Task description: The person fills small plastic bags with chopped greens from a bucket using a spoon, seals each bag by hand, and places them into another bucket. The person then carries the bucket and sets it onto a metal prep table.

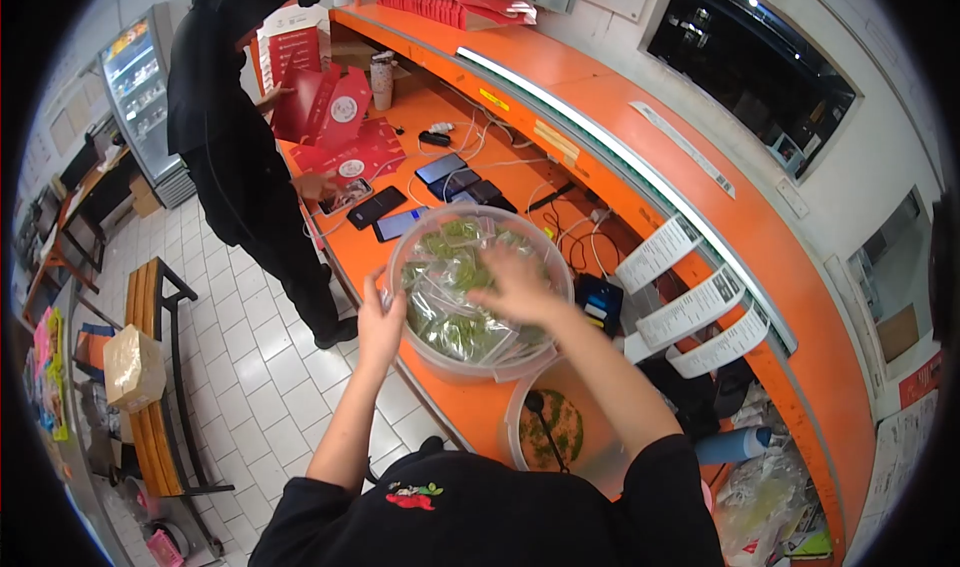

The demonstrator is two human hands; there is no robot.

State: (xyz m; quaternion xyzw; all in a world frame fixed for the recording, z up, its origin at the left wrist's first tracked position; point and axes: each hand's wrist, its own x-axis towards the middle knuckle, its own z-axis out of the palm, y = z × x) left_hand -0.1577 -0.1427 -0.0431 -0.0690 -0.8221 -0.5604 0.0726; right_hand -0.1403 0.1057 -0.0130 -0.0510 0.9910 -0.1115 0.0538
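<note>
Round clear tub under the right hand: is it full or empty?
Looks nearly full: the tub holds clear bags of green contents near its rim; underneath is hidden.

From my end: tub [455, 367] is smooth translucent plastic; bags [440, 297] in it are thin clear film, creased, glossy. Counter [340, 247] looks smooth, semi-gloss, laminate-like. Phones [376, 208] show slick dark glass-like faces. Slips [692, 307] are matt paper; folders [350, 112] read as smooth red card. Bench [150, 437]: wood slats, dark metal-looking frame. I get glossy floor tiles [255, 332], matt cloth on the shirt [490, 512].
</note>
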